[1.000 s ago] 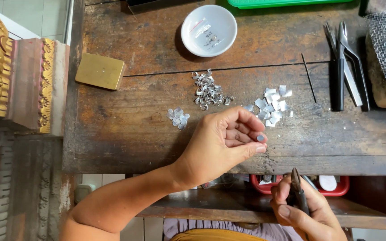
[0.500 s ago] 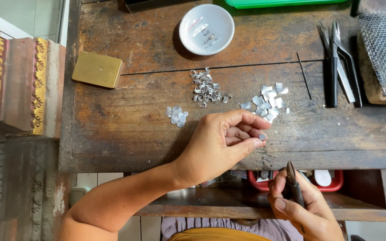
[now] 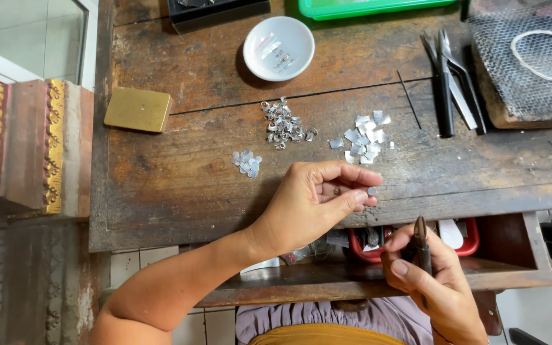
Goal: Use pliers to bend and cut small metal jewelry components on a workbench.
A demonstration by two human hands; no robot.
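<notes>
Two hands sit in the lower centre of the frame much as they did a second ago; only the view has drifted slightly, so the work has not moved on. The left hand [image 3: 317, 201] hangs over the front edge of the worn brown wooden workbench [image 3: 180, 185], thumb and fingertips pressed together on a tiny flat silver disc [image 3: 372, 190], as before. The right hand [image 3: 432, 281], lower right, remains curled tight round dark slim pliers [image 3: 421, 246] with tips pointing up toward the disc, apart from it. Above lie a small pile of round silver discs [image 3: 246, 162], a heap of silver rings [image 3: 283, 124] and cut silver squares [image 3: 362, 139], all untouched. A white ceramic bowl [image 3: 278, 48] stands at upper centre.
</notes>
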